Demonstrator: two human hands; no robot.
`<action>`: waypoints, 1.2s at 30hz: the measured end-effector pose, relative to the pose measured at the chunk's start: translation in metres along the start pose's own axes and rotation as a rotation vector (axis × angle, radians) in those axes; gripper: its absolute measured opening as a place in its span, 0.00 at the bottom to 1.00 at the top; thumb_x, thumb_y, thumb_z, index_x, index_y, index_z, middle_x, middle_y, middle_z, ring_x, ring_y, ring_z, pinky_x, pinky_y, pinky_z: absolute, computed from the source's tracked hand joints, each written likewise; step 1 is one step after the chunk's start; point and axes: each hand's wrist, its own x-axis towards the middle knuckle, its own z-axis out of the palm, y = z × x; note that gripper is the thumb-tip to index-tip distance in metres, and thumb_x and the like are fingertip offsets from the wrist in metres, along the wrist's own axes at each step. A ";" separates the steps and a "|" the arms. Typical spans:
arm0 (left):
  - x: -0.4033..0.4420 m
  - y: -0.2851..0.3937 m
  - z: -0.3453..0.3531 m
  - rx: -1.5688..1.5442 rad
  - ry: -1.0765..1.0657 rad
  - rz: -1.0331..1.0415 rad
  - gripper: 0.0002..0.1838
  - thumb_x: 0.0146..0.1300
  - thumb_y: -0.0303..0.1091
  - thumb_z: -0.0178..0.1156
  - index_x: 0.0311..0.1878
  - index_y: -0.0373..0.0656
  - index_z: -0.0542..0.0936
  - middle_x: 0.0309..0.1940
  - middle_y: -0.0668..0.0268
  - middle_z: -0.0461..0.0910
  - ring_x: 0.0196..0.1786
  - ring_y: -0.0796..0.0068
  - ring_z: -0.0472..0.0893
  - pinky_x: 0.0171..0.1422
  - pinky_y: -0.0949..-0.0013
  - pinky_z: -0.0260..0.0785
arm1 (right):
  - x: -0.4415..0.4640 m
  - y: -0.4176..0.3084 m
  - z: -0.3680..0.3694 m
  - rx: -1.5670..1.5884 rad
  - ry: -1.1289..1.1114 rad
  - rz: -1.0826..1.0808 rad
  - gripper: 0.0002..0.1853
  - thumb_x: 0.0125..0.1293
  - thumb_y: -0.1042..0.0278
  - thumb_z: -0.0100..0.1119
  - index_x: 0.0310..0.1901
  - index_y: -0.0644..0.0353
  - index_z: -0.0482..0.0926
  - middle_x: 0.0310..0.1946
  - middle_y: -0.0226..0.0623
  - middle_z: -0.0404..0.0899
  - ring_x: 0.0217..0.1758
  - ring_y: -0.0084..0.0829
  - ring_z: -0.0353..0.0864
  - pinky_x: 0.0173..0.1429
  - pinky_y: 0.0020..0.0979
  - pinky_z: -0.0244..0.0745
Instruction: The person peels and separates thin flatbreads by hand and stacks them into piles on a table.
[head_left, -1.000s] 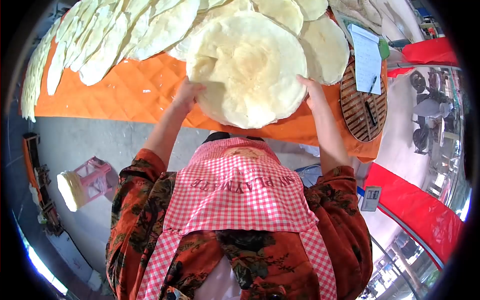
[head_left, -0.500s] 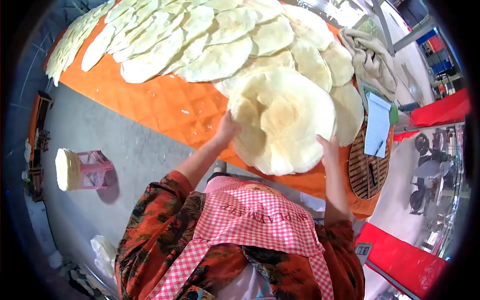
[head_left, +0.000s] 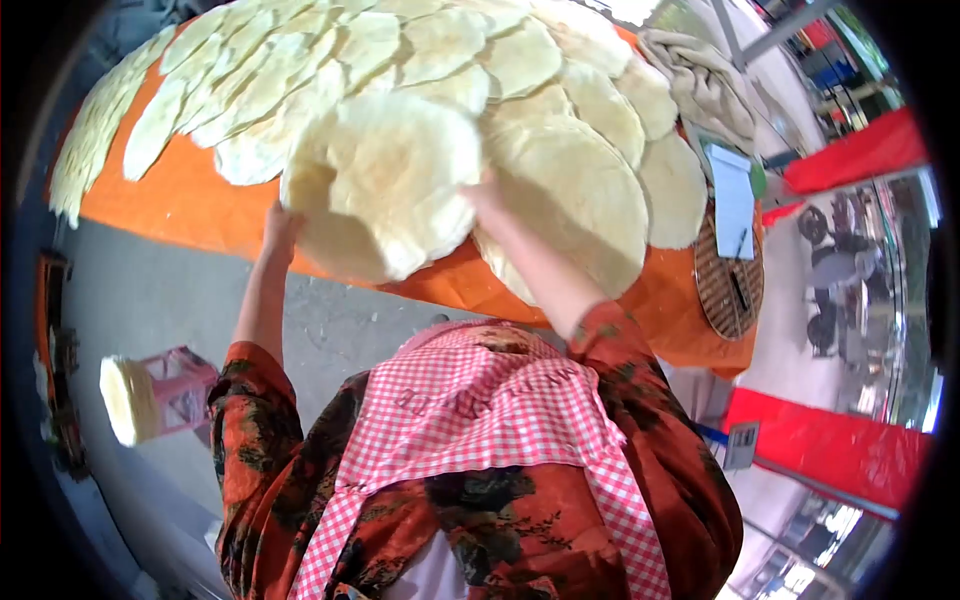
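Note:
Between my two hands is a large, thin, round flatbread (head_left: 385,185), pale cream and slightly wavy, held above the orange-covered table. My left hand (head_left: 281,232) grips its left edge, and my right hand (head_left: 484,197) grips its right edge. A shadow falls across the lower left of the round. Just right of it lies a flatbread (head_left: 575,200) at the table's near side, partly under my right forearm. Behind, many more flatbreads (head_left: 440,45) overlap in rows like scales.
An orange cloth (head_left: 200,205) covers the table. Toward the right end are a woven round tray (head_left: 715,290) with a pen, a notepad (head_left: 733,200) and a crumpled beige cloth (head_left: 695,80). A pink stool (head_left: 180,385) bearing a pale round stack (head_left: 128,400) stands on the floor at left.
Both hands have carried a flatbread leftward along the table. A flatbread now lies visible where the held one was before. My view has shifted slightly.

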 end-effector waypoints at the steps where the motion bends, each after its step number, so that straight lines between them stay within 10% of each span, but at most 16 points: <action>1: 0.001 -0.025 0.002 0.187 0.090 -0.074 0.22 0.48 0.21 0.53 0.51 0.35 0.74 0.35 0.61 0.79 0.34 0.68 0.79 0.35 0.67 0.73 | -0.001 0.002 0.012 -0.305 0.091 0.051 0.34 0.53 0.71 0.65 0.62 0.65 0.64 0.53 0.48 0.75 0.54 0.40 0.76 0.55 0.36 0.75; 3: 0.027 -0.074 -0.003 0.137 0.168 -0.051 0.19 0.48 0.20 0.54 0.47 0.35 0.72 0.33 0.61 0.78 0.33 0.69 0.79 0.33 0.68 0.72 | -0.004 -0.010 0.030 -0.738 0.224 0.074 0.35 0.51 0.64 0.67 0.60 0.64 0.65 0.52 0.53 0.75 0.54 0.42 0.77 0.54 0.35 0.75; 6: 0.002 -0.052 -0.001 0.068 0.134 -0.082 0.20 0.47 0.18 0.55 0.47 0.37 0.70 0.32 0.62 0.77 0.32 0.69 0.78 0.33 0.68 0.72 | -0.022 -0.046 -0.007 -0.328 -0.204 -0.031 0.30 0.51 0.64 0.66 0.56 0.64 0.69 0.49 0.53 0.77 0.50 0.45 0.79 0.50 0.37 0.76; 7: -0.005 -0.051 -0.003 -0.118 0.109 -0.050 0.22 0.48 0.19 0.58 0.49 0.37 0.70 0.37 0.59 0.76 0.36 0.67 0.78 0.39 0.67 0.72 | -0.007 -0.039 -0.018 -0.747 -0.129 0.015 0.27 0.52 0.64 0.65 0.53 0.65 0.71 0.44 0.52 0.78 0.45 0.46 0.80 0.45 0.38 0.76; 11: -0.065 -0.012 0.029 0.565 0.612 0.520 0.21 0.55 0.21 0.58 0.54 0.36 0.69 0.47 0.57 0.72 0.44 0.64 0.75 0.49 0.67 0.69 | -0.095 -0.033 -0.086 -0.981 -0.006 -0.592 0.29 0.52 0.60 0.67 0.53 0.66 0.71 0.53 0.51 0.75 0.58 0.47 0.72 0.60 0.41 0.68; 16: -0.153 -0.018 0.158 -0.358 -0.486 -0.037 0.17 0.58 0.26 0.61 0.52 0.37 0.74 0.42 0.63 0.78 0.44 0.75 0.78 0.43 0.70 0.73 | -0.166 0.026 -0.098 -1.337 -0.020 -0.527 0.33 0.54 0.61 0.65 0.61 0.59 0.65 0.64 0.47 0.62 0.68 0.51 0.59 0.64 0.55 0.58; 24: -0.161 0.011 0.244 -0.551 -0.539 -0.452 0.23 0.63 0.29 0.56 0.60 0.34 0.65 0.47 0.58 0.76 0.48 0.66 0.78 0.53 0.65 0.73 | -0.160 0.042 -0.088 -1.598 -0.029 -0.453 0.28 0.60 0.65 0.54 0.63 0.60 0.63 0.64 0.52 0.60 0.68 0.55 0.57 0.58 0.59 0.65; 36: -0.151 0.018 0.280 -0.736 -0.652 -0.674 0.08 0.63 0.32 0.52 0.41 0.39 0.75 0.38 0.62 0.77 0.43 0.67 0.75 0.51 0.62 0.68 | -0.151 0.015 -0.077 -1.597 -0.025 -0.385 0.28 0.57 0.70 0.53 0.61 0.66 0.64 0.51 0.56 0.73 0.56 0.53 0.71 0.48 0.51 0.73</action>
